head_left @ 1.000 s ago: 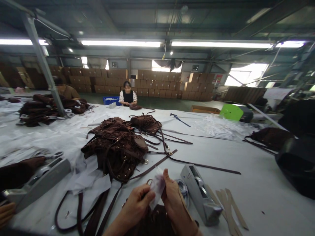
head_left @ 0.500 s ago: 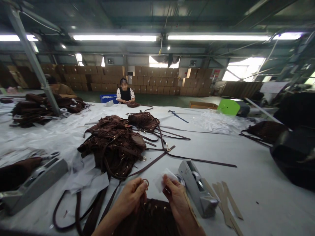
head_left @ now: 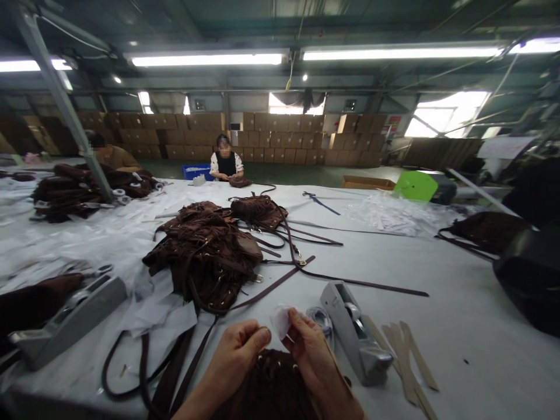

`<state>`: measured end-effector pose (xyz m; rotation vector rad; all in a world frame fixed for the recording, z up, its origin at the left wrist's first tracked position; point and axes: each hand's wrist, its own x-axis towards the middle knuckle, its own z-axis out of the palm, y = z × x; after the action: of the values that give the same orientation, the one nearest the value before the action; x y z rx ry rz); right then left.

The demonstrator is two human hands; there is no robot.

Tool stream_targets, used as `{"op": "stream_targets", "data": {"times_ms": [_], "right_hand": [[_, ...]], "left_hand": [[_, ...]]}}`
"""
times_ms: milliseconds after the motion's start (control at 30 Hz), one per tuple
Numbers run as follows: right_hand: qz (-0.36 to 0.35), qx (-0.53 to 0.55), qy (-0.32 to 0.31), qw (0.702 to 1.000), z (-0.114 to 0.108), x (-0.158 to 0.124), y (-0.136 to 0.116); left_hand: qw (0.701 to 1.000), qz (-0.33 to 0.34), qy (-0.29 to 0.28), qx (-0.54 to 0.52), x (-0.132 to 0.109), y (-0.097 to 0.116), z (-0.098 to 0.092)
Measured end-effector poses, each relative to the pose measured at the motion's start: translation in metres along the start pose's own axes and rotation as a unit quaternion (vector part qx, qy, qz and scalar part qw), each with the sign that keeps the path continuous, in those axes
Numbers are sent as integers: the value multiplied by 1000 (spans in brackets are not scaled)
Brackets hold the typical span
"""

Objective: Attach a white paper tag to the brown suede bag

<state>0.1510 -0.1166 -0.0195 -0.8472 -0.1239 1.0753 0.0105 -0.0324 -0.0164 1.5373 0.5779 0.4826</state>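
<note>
— Report the surroundings, largest item first.

— A white-covered bench fills the frame. At centre lies a heap of brown fringed bags, with long straps trailing to the right. A grey tape dispenser stands at lower right of centre, just beside the right hand; flat tan strips lie to its right. A second dispenser sits at lower left. A seated person works at the far edge, upper centre.

— And the hands?

— Both enter from the bottom edge, forearms converging, knuckles up. The left hand is curled closed, thumb pressed to forefinger, pinching something at the top edge of the brown bag; what it pinches is too small to tell. The right hand is close beside it, fingers clamped on a small white paper piece raised just above the bag.

— Where is that bag?

— Bottom centre, under both hands, on the near edge of the bench.
</note>
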Motion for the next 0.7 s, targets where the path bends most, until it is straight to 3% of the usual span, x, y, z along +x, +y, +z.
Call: {"op": "stream_targets", "data": {"times_ms": [200,400,700], "right_hand": [[-14,-18,-6,1000,6,-2,0],[-15,-34,2,999,11,-3,3],[-7,-57,-12,998,11,-1,6]], "left_hand": [[997,21,22,64,0,7,1],[990,28,-2,140,3,15,1],[985,-4,-105,133,-3,28,-12]]}}
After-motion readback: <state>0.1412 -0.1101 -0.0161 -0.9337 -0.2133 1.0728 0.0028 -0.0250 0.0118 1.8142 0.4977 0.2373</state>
